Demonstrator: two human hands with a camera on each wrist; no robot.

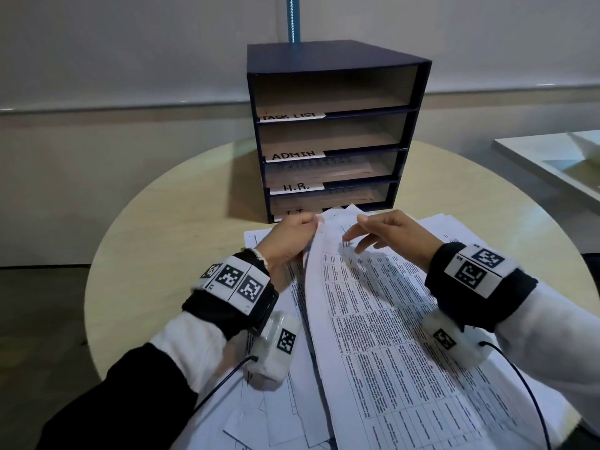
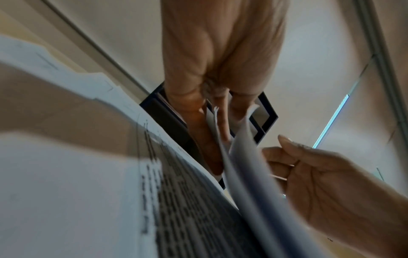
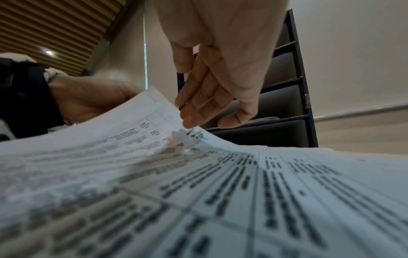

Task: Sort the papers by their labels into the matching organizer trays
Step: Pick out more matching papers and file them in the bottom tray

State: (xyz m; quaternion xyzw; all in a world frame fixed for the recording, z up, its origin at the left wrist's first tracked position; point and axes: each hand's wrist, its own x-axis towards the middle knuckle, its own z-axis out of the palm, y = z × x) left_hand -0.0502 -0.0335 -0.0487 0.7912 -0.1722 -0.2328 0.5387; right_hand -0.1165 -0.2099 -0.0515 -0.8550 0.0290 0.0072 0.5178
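A dark blue organizer (image 1: pixel 337 125) stands at the back of the round table, its trays labelled TASK LIST, ADMIN, H.R. and one partly hidden label. Papers lie in the two lower trays. A loose pile of printed papers (image 1: pixel 373 319) covers the table in front of it. My left hand (image 1: pixel 300 227) pinches the far corner of a few sheets (image 2: pixel 238 151) and lifts their left edge. My right hand (image 1: pixel 360 235) hovers over the lifted top sheet (image 3: pixel 198 174), fingers straight and spread, fingertips (image 3: pixel 187 120) just above its far corner.
The table (image 1: pixel 168 241) is pale wood with bare room left of the pile. A white surface (image 1: pixel 558 157) sits at the far right. A grey wall and a blue pole (image 1: pixel 293 17) stand behind the organizer.
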